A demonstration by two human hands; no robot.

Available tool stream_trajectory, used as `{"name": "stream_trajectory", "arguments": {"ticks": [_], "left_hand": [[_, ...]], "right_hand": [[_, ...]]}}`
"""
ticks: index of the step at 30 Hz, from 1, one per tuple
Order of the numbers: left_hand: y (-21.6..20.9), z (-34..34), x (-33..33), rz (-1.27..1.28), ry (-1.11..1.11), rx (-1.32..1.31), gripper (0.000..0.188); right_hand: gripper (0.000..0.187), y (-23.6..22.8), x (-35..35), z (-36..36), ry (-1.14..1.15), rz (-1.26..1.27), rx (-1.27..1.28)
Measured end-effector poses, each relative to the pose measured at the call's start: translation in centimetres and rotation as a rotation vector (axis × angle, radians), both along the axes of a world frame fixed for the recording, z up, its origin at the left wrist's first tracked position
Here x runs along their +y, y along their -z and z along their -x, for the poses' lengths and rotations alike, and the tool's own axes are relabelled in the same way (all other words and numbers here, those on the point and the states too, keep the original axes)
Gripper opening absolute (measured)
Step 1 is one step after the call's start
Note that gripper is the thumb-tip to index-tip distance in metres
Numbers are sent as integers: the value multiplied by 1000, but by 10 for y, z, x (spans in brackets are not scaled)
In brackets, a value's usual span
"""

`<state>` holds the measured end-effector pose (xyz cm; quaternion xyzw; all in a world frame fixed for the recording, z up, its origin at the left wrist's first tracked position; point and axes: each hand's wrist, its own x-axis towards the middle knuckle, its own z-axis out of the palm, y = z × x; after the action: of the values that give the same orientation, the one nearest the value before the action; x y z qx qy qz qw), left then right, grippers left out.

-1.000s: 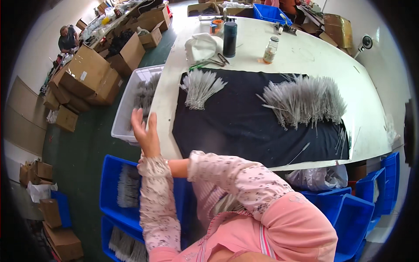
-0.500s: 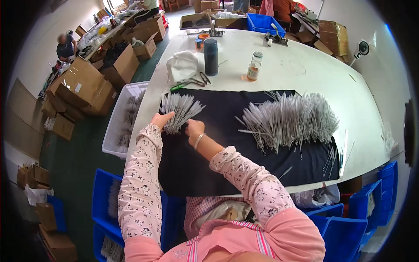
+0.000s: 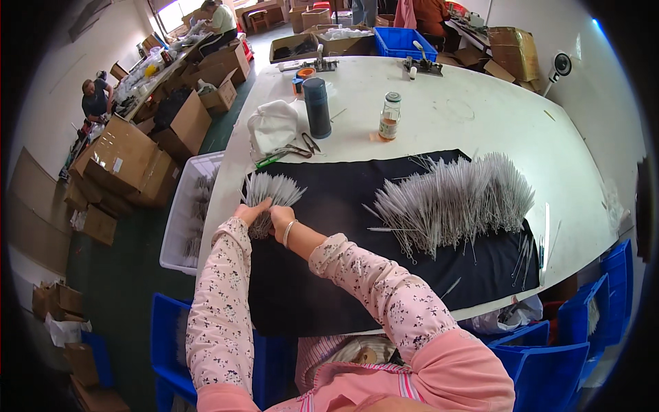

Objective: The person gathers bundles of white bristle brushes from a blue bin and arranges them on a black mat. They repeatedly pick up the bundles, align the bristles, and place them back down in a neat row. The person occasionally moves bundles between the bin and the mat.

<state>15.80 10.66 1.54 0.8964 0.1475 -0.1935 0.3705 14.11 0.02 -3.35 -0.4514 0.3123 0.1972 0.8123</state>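
Note:
A bundle of thin, grey-white wire brushes (image 3: 278, 187) stands on the left part of a black cloth (image 3: 329, 295), bristle tips fanning away from me. My left hand (image 3: 251, 213) is closed round its left side, thumb laid across the front. From the right, my right hand (image 3: 282, 220) is closed against the lower part of the same bundle; its fingertips are partly hidden among the wire ends. To the right lies a much larger heap of the same brushes (image 3: 453, 202), wire loops toward me. A few loose brushes (image 3: 525, 257) lie at the cloth's right edge.
On the white table (image 3: 480, 110) stand a dark flask (image 3: 317, 108), a glass jar (image 3: 389, 118), a white cloth bag (image 3: 273, 126) and thread snips (image 3: 309, 144). A white bin (image 3: 180, 226) and blue crates (image 3: 542, 364) flank the table. Other people work farther back.
My right hand has moved left from the bundle's edge and now presses against its lower part beside my left hand. The view has shifted, so the table sits lower in it.

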Motion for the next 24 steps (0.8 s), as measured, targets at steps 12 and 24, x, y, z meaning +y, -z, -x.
{"name": "stream_trajectory", "arguments": {"ticks": [12,24], "left_hand": [[45,-26,49,52,-34,15,108],[-78,80,-21,1236,-102,68,19]], "right_hand": [[36,-11,16,12,-340,149,-166],[28,-96,-1,76,-356,1542,-987]]}}
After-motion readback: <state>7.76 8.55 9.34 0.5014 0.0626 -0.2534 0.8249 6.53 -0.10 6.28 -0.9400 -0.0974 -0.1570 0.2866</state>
